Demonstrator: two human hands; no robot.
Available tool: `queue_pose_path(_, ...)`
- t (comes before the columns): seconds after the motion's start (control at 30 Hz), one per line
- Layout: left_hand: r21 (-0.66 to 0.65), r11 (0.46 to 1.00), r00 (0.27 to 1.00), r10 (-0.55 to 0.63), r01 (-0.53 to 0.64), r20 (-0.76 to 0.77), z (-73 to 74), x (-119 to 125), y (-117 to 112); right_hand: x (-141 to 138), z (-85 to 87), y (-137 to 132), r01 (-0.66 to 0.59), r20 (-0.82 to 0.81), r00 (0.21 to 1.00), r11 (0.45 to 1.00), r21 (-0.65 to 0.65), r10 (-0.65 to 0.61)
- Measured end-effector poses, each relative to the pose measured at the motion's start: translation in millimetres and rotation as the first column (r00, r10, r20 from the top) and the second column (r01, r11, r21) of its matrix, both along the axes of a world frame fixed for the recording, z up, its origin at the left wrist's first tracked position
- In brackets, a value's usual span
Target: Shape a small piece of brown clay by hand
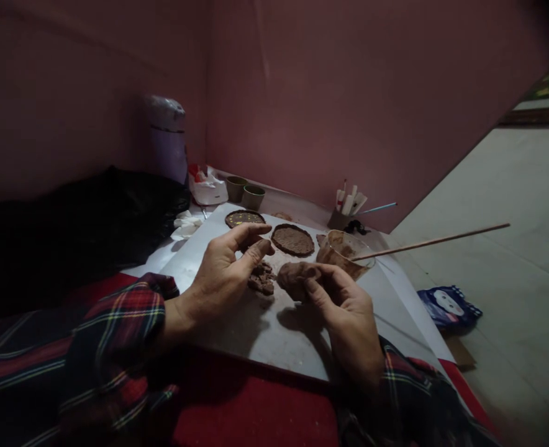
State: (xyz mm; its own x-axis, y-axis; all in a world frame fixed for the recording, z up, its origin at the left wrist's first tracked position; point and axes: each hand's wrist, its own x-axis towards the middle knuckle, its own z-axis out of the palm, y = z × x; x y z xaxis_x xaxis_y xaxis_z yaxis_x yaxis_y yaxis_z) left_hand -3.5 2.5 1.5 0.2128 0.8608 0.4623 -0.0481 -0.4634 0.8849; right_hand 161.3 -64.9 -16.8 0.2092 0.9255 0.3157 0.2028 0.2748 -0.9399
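Observation:
My right hand (pixel 344 304) pinches a clay-like brown lump (pixel 295 280) between thumb and fingers, just above a white board (pixel 246 344). To its left, my left hand (pixel 230 264) is held with thumb and forefinger apart, and there is brown residue on the thumb. A crumbly brown heap (pixel 261 279) lies on the board beside the left fingertips, partly hidden by them. Behind the hands rest a flat brown disc with a raised rim (pixel 293 240) and a similar disc with yellow bits (pixel 244 218).
A clear bowl smeared brown (pixel 337 248) holds a long thin stick (pixel 437 241) jutting right. Farther back stand two small cups (pixel 253 197), a holder of white tools (pixel 342 217) and a purple container (pixel 169 152). Black fabric (pixel 92 230) lies left; a blue packet (pixel 449 308) lies right.

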Motion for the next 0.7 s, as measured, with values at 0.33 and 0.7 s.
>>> queue_pose_path(0.33,-0.096,0.992,0.997,-0.083,0.082,-0.003,1.0,-1.0,-4.9,2.4,-10.1,-0.1,0.267,0.409,0.836,0.922,0.280,-0.366)
queue_pose_path(0.7,-0.100,0.991,0.995,-0.091,0.088,-0.028,1.2,-0.2,-5.5,2.2,-6.4,3.2,0.313,0.297,0.887,0.933,0.176,-0.354)
